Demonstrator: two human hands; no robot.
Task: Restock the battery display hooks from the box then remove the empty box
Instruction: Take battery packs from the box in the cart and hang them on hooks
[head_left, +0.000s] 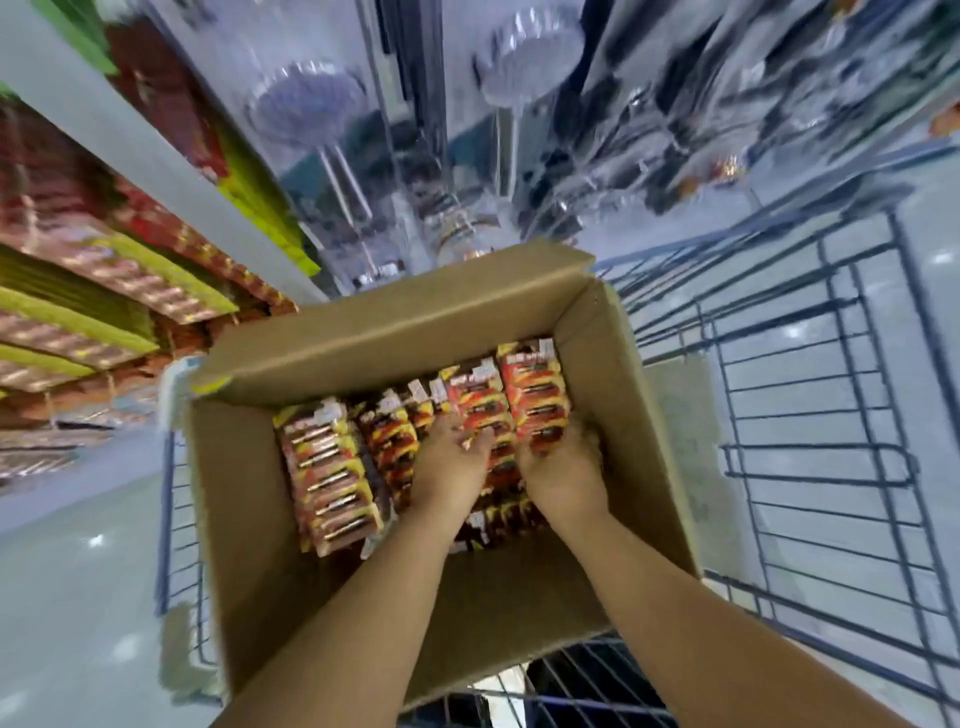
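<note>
Cardboard, plain brown and matte, forms the open box (395, 332), a rectangular carton with its far flap folded outward and its smooth inner walls showing. It sits in a blue wire cart (810, 415) made of thin metal rods welded in a grid. Inside the box stand flat battery packs (332, 467), glossy cards in red, yellow and black with rows of slim cylinders under clear blister plastic; they are packed upright in rows, one tidy block toward the left wall and more along the far right corner, the middle ones blurred.

Both bare forearms reach down into the box. The left hand (451, 462) lies among the middle packs, its fingers curled down onto their top edges. The right hand (561, 470) is just beside it, its fingers bent round the near end of the rightmost stack; how firm either hold is, the blur hides.

To the left, a shelf (104, 291) carries stacked red and green packaging. Beyond the box hang shiny, transparent wrapped goods, too smeared to name.
</note>
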